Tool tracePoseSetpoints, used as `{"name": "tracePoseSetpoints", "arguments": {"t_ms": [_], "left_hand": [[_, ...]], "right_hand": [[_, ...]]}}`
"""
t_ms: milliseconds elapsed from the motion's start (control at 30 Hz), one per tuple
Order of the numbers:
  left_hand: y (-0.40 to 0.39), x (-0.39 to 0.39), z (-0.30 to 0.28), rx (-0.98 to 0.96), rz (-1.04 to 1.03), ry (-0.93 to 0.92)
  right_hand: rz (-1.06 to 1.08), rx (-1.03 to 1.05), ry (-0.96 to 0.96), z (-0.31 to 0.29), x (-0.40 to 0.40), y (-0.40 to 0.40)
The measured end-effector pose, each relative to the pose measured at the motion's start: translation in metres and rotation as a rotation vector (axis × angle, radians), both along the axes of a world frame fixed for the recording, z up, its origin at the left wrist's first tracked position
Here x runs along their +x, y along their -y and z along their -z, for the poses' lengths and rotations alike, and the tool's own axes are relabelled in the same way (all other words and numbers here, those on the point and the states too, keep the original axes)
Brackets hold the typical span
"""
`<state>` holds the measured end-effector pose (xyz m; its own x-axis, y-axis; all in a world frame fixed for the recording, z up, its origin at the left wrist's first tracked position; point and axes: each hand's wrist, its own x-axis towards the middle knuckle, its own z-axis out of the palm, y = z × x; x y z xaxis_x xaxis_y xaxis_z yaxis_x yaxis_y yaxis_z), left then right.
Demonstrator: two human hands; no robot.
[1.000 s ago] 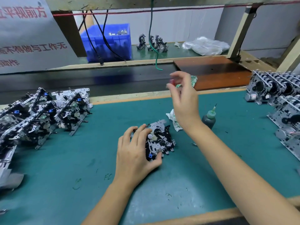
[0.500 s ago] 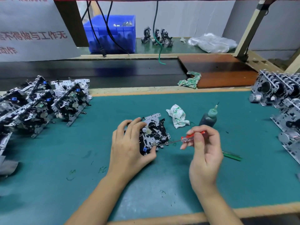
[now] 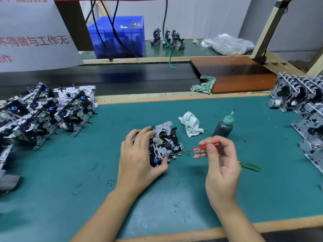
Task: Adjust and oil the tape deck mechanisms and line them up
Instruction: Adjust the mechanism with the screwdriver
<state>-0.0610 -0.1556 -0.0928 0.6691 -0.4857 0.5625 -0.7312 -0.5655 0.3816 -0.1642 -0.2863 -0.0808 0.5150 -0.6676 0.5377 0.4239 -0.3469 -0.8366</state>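
One blue bin holds small metal parts.

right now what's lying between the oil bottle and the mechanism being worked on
In the head view, a crumpled white cloth with green print lies on the green mat between the oil bottle and the mechanism, apart from both.

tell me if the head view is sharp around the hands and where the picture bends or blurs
Head view: sharp at the centre, where the left hand holds the metal tape deck mechanism and the right hand pinches the red-handled screwdriver; wide-angle bending curves the wooden bench edge; the stacked mechanisms at the left edge look smeared; lighting is soft and even, with faint shadows on the teal mat.
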Motion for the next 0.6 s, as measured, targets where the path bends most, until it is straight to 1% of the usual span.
{"name": "tracePoseSetpoints", "arguments": {"t_ms": [133, 300, 367, 500, 533, 600], "left_hand": [[0.000, 0.000, 0.000, -0.009, -0.005, 0.000], [-0.001, 0.000, 0.000, -0.015, -0.005, 0.005], [-0.001, -0.001, 0.000, -0.018, -0.001, 0.001], [-0.001, -0.001, 0.000, -0.031, 0.009, -0.006], [0.000, -0.001, 0.000, -0.033, 0.015, -0.013], [0.000, -0.001, 0.001, -0.032, 0.022, -0.021]], "right_hand": [[-0.003, -0.055, -0.025, 0.001, -0.007, 0.000], [-0.009, -0.189, -0.058, 0.000, -0.018, -0.003], [0.004, -0.299, -0.103, -0.002, -0.027, 0.003], [-0.007, -0.490, -0.264, -0.015, -0.041, 0.017], [0.019, -0.554, -0.310, -0.018, -0.042, 0.020], [0.128, -0.748, -0.424, -0.024, -0.040, 0.023]]}}
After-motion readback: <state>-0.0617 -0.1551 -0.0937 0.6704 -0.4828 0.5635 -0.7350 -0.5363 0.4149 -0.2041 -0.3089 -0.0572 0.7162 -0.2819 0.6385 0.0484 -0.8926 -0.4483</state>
